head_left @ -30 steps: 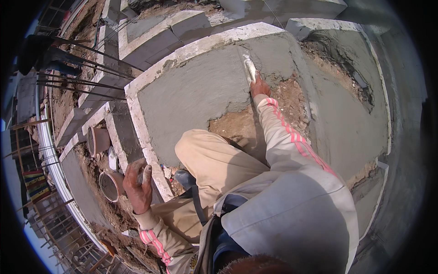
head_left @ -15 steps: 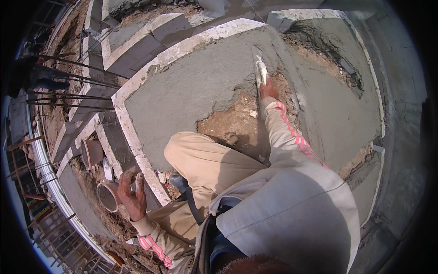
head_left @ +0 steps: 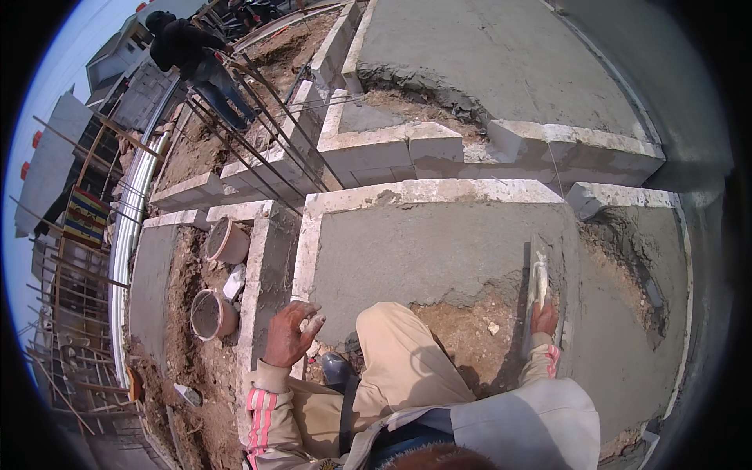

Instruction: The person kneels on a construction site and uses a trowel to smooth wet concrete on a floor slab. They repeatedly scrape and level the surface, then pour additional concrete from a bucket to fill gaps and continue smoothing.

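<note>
My right hand [head_left: 544, 318] is closed round the pale handle of a plastering trowel [head_left: 540, 270]. Its long flat blade rests at the right part of the wet grey mortar [head_left: 423, 243], beside a patch of bare brown soil [head_left: 462, 337]. My left hand [head_left: 290, 333] hovers by the left block edge [head_left: 307, 258], smeared with mortar, its fingers loosely bent and apart with nothing seen in them. Between my arms my bent knee [head_left: 407, 345] reaches over the soil, and a dark boot [head_left: 335, 370] shows beside it.
Two buckets [head_left: 229, 241] [head_left: 213, 315] stand in the soil trench at left. Steel bars [head_left: 274, 149] jut over the far-left block walls. Another person [head_left: 200, 66] stands beyond them. Low block walls [head_left: 446, 149] divide this bay from a larger mortar slab [head_left: 501, 63].
My view has tilted up and turned, bringing the far slab and the other person into sight. My right hand still grips the trowel; its blade now sits near the mortar's right side.
</note>
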A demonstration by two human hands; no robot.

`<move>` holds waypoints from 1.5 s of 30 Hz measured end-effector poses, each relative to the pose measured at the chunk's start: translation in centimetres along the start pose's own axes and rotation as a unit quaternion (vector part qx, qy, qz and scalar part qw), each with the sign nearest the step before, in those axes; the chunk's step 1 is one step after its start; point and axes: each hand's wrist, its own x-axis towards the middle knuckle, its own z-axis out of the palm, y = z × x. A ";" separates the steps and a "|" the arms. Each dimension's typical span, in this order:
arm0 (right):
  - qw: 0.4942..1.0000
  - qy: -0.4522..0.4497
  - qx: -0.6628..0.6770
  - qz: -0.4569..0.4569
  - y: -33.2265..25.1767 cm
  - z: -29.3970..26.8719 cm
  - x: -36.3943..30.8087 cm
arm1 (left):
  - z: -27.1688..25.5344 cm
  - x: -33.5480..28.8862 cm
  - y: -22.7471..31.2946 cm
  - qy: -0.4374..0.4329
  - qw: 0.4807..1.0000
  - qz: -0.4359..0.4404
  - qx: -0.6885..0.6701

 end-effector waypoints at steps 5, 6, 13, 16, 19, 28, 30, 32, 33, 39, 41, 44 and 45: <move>0.994 0.048 -0.077 -0.054 3.7 3.8 1.2 | -1.0 -2.5 -0.2 0.014 0.999 -0.033 0.023; 0.995 0.016 -0.090 -0.027 5.4 4.2 2.3 | -0.9 -2.5 0.0 0.007 0.999 -0.041 0.028; 0.990 -0.046 -0.129 0.008 7.7 4.0 8.0 | -0.8 -1.9 -1.1 -0.006 0.999 -0.034 -0.008; 0.992 -0.056 -0.111 0.005 8.1 4.3 5.9 | -2.0 -2.4 -2.2 -0.002 0.999 -0.046 0.007; 0.995 -0.042 -0.090 0.012 8.8 2.4 3.7 | -2.7 -2.7 -3.1 0.011 0.997 -0.074 -0.033; 0.991 -0.065 -0.120 -0.003 4.0 0.1 0.2 | -0.8 -5.8 -3.8 -0.044 0.994 -0.090 -0.031; 0.980 -0.095 -0.169 0.048 4.5 0.4 2.5 | -0.8 -5.3 -2.7 -0.078 0.990 -0.118 -0.007; 0.982 -0.085 -0.162 0.049 5.5 0.6 4.5 | -0.3 -4.9 -2.9 -0.081 0.990 -0.116 -0.003; 0.982 -0.095 -0.155 0.054 4.5 0.4 5.6 | -0.5 -5.0 -2.9 -0.079 0.989 -0.122 0.003; 0.988 -0.063 -0.130 0.052 4.9 1.1 6.1 | -0.6 -4.2 -2.5 -0.105 0.986 -0.126 0.013; 0.991 -0.060 -0.114 0.048 5.0 0.9 3.6 | -1.1 -5.3 -2.6 -0.078 0.989 -0.121 0.029; 0.991 -0.054 -0.110 0.060 5.8 -1.7 -0.7 | -1.6 -6.3 -3.0 -0.075 0.988 -0.134 0.007; 0.989 -0.056 -0.116 0.071 6.4 -2.1 -1.3 | -1.6 -6.2 -3.1 -0.078 0.986 -0.146 0.003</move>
